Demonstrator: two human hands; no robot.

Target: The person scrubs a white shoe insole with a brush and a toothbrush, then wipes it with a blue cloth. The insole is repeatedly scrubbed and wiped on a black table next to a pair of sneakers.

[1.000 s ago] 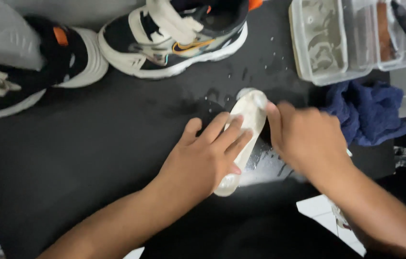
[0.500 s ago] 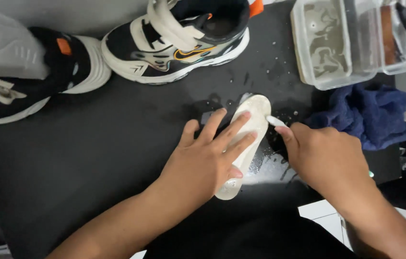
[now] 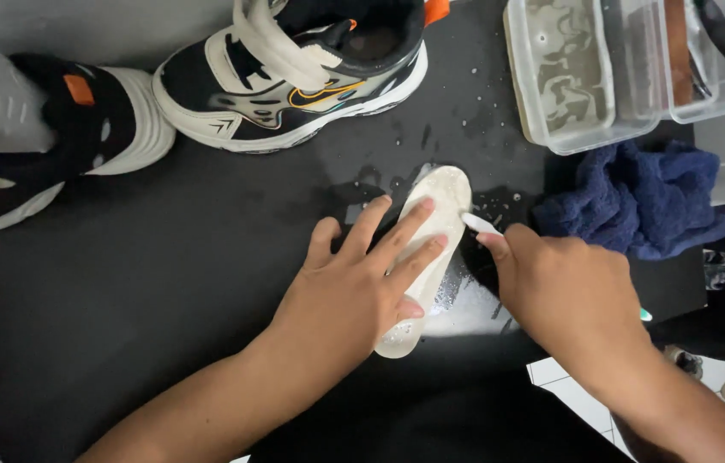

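Soapy water glistens on the white insole (image 3: pixel 433 231), which lies flat on the black counter (image 3: pixel 165 291) and serves as the landmark for everything else. On it, the left hand (image 3: pixel 354 291) lies with fingers spread, pressing the insole down across its middle. Just right of the insole, the right hand (image 3: pixel 564 291) is curled shut around a small white brush (image 3: pixel 481 224), whose tip touches the insole's right edge near the toe end. Above the insole and to its left stands a black, white and grey sneaker (image 3: pixel 294 77) with orange trim; a second sneaker (image 3: pixel 37 146) sits farther left. Right of the insole a dark blue cloth (image 3: pixel 637 201) lies crumpled. Above the cloth, up and right of the insole, stands a clear plastic container (image 3: pixel 581 77) holding murky water. Droplets speckle the counter around the insole's toe.
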